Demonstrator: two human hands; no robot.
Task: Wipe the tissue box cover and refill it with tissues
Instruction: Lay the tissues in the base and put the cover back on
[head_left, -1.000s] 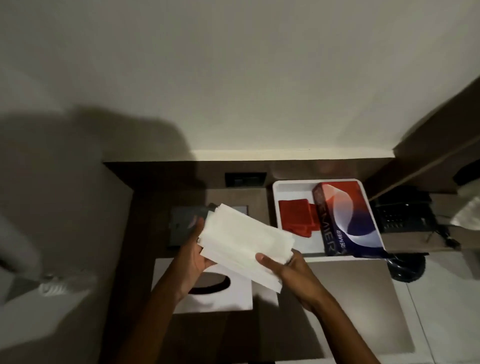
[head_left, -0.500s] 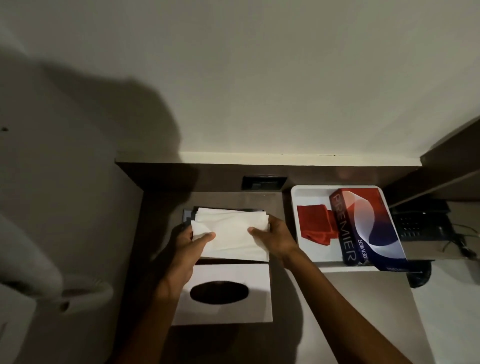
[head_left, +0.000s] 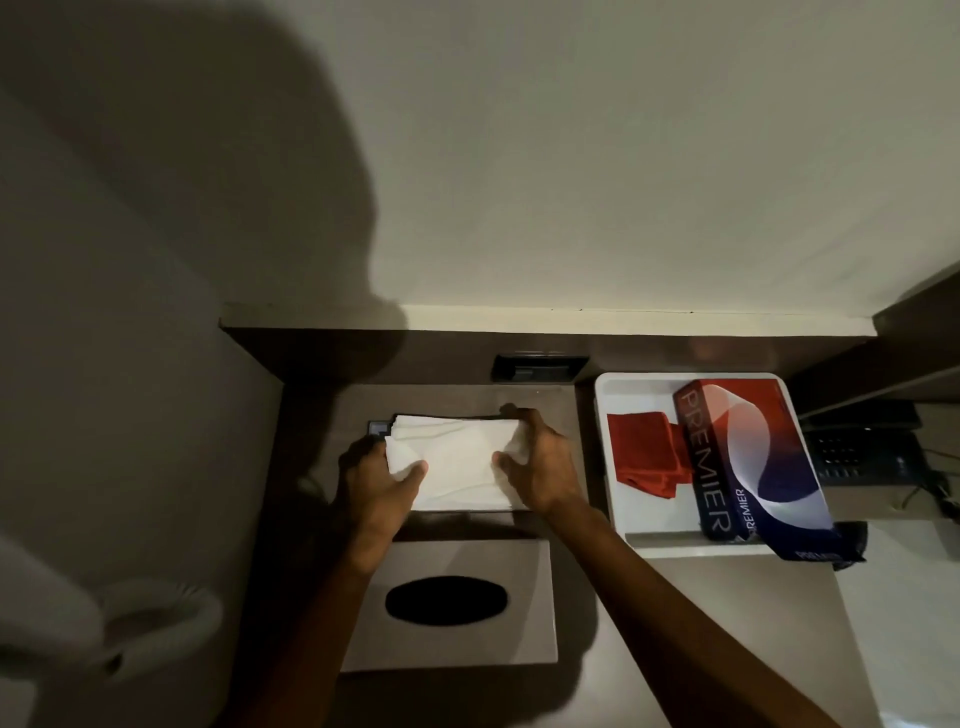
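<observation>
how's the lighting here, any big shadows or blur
Head view: dim, warm light; a large shadow covers the wall's upper left and the desk beside the left hand; the tissue stack is the brightest thing; the white shape at lower left is blurred; edges bow from the wide lens.

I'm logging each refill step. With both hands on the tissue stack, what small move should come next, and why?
Probably press the tissue stack flat and let go. The left hand and right hand hold its two ends low over a dark base that shows at its far left corner. The cover with the oval slot lies apart, nearer the person, not yet on.
</observation>
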